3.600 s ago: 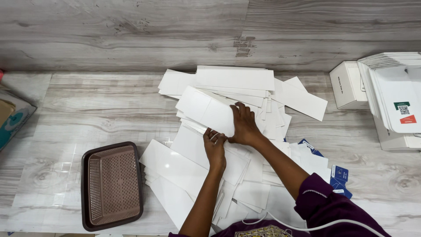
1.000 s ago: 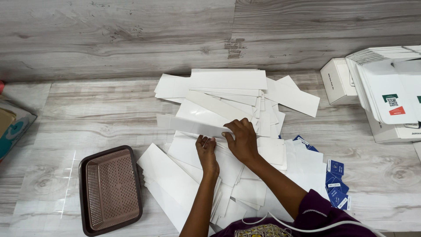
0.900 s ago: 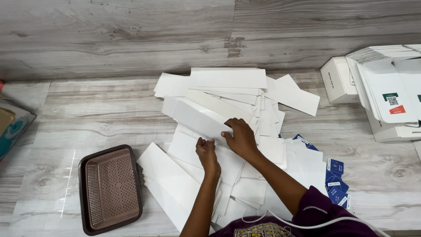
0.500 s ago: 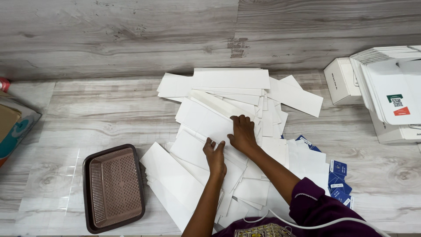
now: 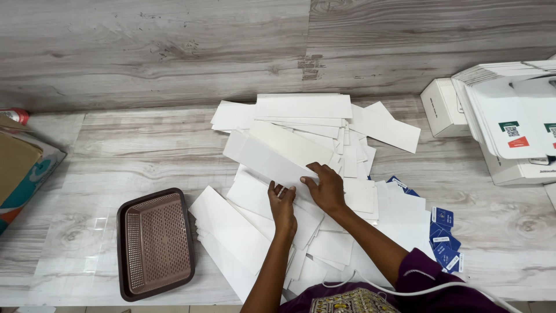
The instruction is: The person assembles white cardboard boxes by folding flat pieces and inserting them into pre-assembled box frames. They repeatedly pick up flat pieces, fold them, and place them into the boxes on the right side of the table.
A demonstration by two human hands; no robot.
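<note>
Since half a second ago, both hands have slid slightly down and to the right on the pile, and the long white card strip (image 5: 269,159) now lies lower and flatter, angled from upper left toward the hands. From my remote seat I see the left hand (image 5: 282,204) with fingers curled against the near edge of that strip, and the right hand (image 5: 325,188) spread over its right end. Each grip looks narrow, pinching or pressing the strip, but I cannot tell whether the fingers close under the card or only rest on top; the thumbs are hidden beneath the palms.

The strip sits on top of a loose heap of white card blanks (image 5: 301,110) in the middle of the grey wood-grain desk (image 5: 116,150). How many sheets lie under it I cannot make out, since they overlap and their edges blend together.

A brown perforated tray (image 5: 155,243) lies left of the heap, just beside one blank. Small blue packets (image 5: 445,239) poke out from under the white sheets on the right, partly covered. At the far right, folded white boxes (image 5: 504,116) are cut off by the frame edge. At the left edge a cardboard box (image 5: 20,168) is only partly in view.
</note>
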